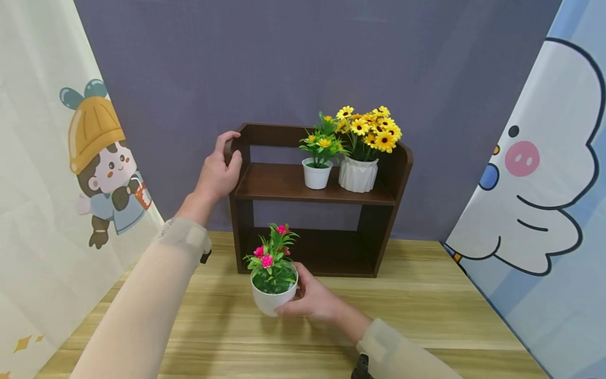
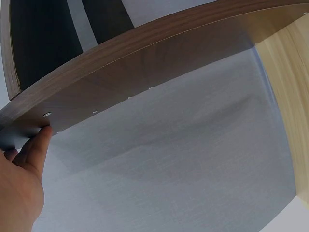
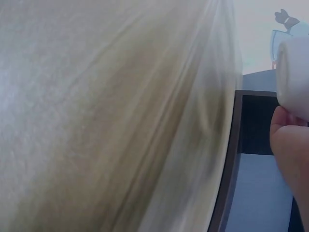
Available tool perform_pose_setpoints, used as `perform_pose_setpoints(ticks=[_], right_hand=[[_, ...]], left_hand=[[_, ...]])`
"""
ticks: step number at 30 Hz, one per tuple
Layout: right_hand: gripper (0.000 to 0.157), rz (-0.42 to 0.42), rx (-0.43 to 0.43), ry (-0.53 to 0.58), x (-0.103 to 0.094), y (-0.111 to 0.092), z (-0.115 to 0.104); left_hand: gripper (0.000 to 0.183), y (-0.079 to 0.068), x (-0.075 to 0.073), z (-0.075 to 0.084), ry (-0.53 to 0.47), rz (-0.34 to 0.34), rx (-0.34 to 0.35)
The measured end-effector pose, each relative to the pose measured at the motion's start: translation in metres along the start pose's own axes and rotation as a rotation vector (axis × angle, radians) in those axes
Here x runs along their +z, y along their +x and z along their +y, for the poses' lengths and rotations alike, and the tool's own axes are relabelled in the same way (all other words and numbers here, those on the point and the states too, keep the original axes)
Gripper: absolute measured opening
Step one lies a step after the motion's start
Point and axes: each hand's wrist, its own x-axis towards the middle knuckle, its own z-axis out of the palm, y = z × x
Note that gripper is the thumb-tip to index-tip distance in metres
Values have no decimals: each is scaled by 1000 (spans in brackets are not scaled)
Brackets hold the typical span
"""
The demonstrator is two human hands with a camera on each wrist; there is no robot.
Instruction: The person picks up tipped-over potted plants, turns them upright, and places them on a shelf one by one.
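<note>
My left hand grips the upper left corner of a dark brown two-tier wooden shelf, thumb on the inner side. In the left wrist view, fingers of that hand lie against the shelf's outer side panel. Low in front of the shelf, my right hand holds a potted plant with pink flowers, thumb and fingers round the right side of its white pot. The right wrist view catches only part of this white pot, with the thumb against it.
On the upper tier stand a small white pot of yellow flowers and, to its right, a ribbed white vase of sunflowers. The shelf stands on a wood-grain table. Behind hangs a grey curtain, with cartoon-printed cloths at both sides.
</note>
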Motion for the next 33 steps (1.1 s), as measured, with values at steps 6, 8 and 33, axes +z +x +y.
perform_pose_setpoints(ticks=[6,8,33], right_hand=[[90,39,-33,-39,-7,-2,-11],[90,50,-36,-50,-9,-2,-16],[87,126,-57,-129,-22,23,-108]], left_hand=[[48,1,-1,-1,2,1,12],[48,1,-1,0,1,0,15],[48,1,1,1,23,19,-2]])
